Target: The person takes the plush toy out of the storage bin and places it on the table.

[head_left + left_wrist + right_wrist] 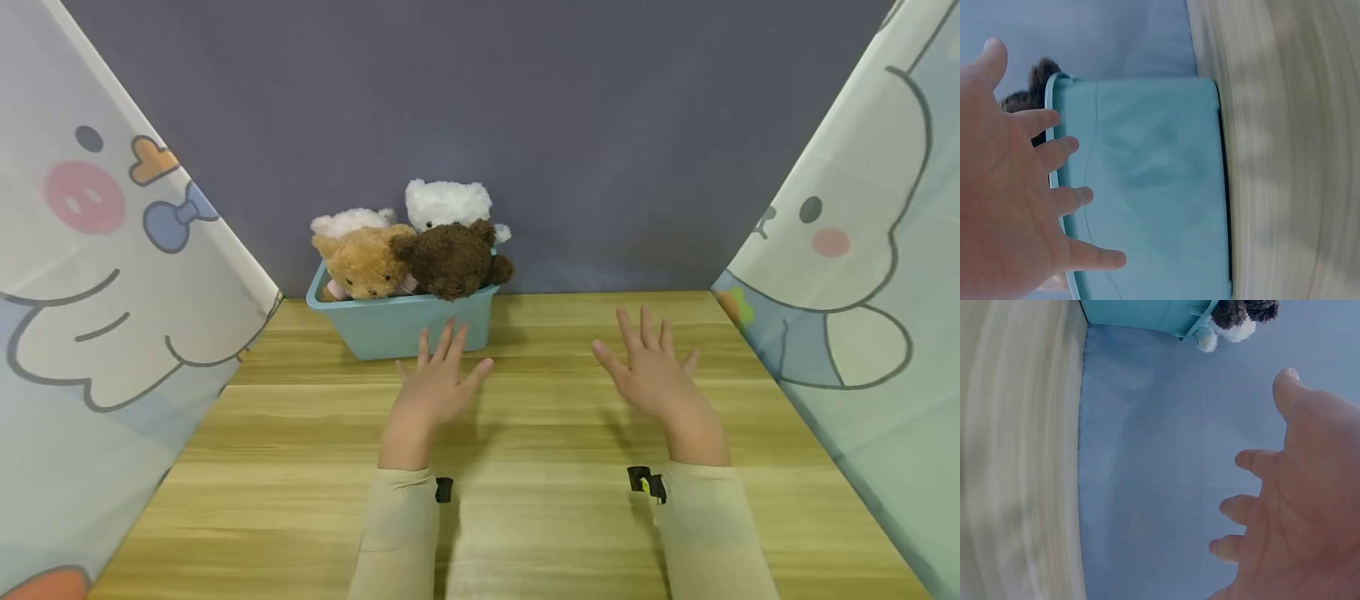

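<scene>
A light-blue plastic bin [405, 329] stands at the back left of the table, filled with several plush toys. At its front are a tan teddy bear [367, 262] and a dark brown plush [453, 260], head down. Behind them show two white plush toys, one at the right [447, 202] and one partly hidden at the left [352, 221]. My left hand [437, 379] hovers before the bin with fingers spread, holding nothing; the left wrist view shows the bin's wall [1154, 175] beyond the fingers. Over the table to the right, my right hand [656, 375] also spreads its fingers, holding nothing.
The wood-grain table [555, 517] runs back to a dark grey fabric wall [615, 150]. Cartoon-printed cloths flank it on the left [90, 275] and right [847, 217]. A small black wrist mount [647, 483] sits on the right sleeve.
</scene>
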Tool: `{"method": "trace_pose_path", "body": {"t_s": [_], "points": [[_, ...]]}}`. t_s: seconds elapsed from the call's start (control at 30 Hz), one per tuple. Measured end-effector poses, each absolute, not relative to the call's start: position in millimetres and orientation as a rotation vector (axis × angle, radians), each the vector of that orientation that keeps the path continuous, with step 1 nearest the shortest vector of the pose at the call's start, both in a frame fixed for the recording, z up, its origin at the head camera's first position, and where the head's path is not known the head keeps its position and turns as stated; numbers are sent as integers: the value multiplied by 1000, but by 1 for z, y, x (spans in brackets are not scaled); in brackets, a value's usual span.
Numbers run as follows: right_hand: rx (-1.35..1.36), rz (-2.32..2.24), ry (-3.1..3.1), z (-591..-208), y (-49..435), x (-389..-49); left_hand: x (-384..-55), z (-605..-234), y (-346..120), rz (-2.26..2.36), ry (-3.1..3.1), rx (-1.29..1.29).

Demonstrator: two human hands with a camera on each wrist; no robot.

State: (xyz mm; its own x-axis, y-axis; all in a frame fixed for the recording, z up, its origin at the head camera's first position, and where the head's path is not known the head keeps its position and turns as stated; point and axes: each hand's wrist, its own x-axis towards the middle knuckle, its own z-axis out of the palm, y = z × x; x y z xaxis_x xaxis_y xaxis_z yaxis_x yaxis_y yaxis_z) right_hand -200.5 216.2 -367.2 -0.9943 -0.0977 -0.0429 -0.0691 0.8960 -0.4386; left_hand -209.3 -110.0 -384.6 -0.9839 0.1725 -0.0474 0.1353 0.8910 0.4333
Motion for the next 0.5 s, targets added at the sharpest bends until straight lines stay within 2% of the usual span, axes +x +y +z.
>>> {"method": "trace_pose_path", "body": {"t_s": [0.33, 0.5], "points": [[-293, -632, 3016, -341, 195, -236, -206, -375, -184, 768, 2884, 92], [-454, -652, 3027, -313, 172, -261, -208, -357, -230, 679, 2884, -124]]}}
